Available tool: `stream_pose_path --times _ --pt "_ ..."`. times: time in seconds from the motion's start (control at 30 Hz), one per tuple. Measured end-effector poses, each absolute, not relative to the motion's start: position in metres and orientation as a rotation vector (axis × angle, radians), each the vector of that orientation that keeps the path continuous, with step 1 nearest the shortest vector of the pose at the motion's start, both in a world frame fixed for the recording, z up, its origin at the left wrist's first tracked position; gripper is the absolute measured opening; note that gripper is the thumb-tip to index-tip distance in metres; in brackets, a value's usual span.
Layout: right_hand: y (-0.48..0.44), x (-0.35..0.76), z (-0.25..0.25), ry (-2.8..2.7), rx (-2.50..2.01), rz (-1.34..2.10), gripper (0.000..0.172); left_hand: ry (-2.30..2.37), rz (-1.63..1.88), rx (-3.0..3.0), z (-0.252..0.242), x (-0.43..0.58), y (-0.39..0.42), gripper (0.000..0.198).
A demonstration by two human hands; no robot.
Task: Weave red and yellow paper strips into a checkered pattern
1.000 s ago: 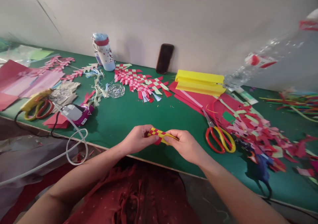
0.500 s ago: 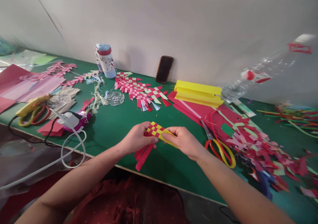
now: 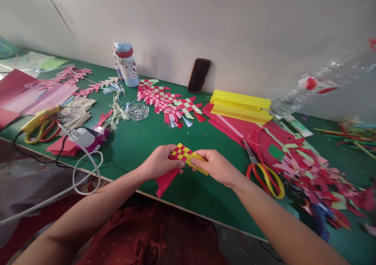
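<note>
Between my two hands, above the front of the green table, is a woven paper piece (image 3: 182,154) checkered in red and yellow. My left hand (image 3: 161,162) pinches its left end, thumb on top, and loose red strips (image 3: 167,182) hang down below that hand. My right hand (image 3: 214,167) grips the yellow strips at the right end between thumb and fingers. Some fingers of both hands are hidden beneath the paper. Scissors (image 3: 264,173) with red and yellow handles lie on the table to the right of my right hand.
Behind my hands lie woven pink paper pieces (image 3: 167,100) with tassels. A bottle (image 3: 127,67) and a phone (image 3: 199,75) stand by the wall. Folded yellow paper (image 3: 241,106), a clear plastic bottle (image 3: 314,84) and paper scraps (image 3: 317,178) are right; a hot glue gun (image 3: 39,122) and cables are left.
The camera view has shifted slightly, so the table items appear moved. Both hands keep their hold on the woven piece, and the hanging red strips look closer together.
</note>
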State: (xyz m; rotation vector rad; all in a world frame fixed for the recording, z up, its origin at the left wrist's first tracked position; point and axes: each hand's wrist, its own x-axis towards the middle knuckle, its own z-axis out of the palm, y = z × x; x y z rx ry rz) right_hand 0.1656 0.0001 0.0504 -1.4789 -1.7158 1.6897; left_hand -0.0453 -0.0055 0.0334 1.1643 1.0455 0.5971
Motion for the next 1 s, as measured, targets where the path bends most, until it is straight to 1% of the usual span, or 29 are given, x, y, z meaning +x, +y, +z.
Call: stream_pose_path --times 0.23,0.37,0.53,0.63,0.77,0.9,1.0 --pt "0.005 0.166 0.051 -1.903 -1.444 1.815 0.048 1.026 0.523 1.186 0.031 -0.049 -0.007 0.024" --pt "0.002 0.164 0.048 -1.823 -1.439 1.919 0.051 1.028 0.491 1.206 0.031 -0.050 -0.008 0.022" --pt "-0.002 0.162 0.042 -1.713 -1.419 1.975 0.050 1.054 0.480 1.283 0.029 -0.052 -0.007 0.021" --pt "-0.003 0.161 0.038 -1.684 -1.438 1.957 0.049 1.060 0.475 1.331 0.025 -0.055 -0.006 0.024" --pt "-0.006 0.161 0.036 -1.688 -1.451 1.938 0.049 1.017 0.464 1.380 0.022 -0.064 -0.003 0.033" --pt "-0.008 0.157 0.039 -1.610 -1.427 2.069 0.049 0.970 0.459 1.391 0.024 -0.074 0.002 0.037" --pt "-0.008 0.154 0.043 -1.574 -1.439 2.128 0.051 0.959 0.438 1.375 0.025 -0.078 0.005 0.035"
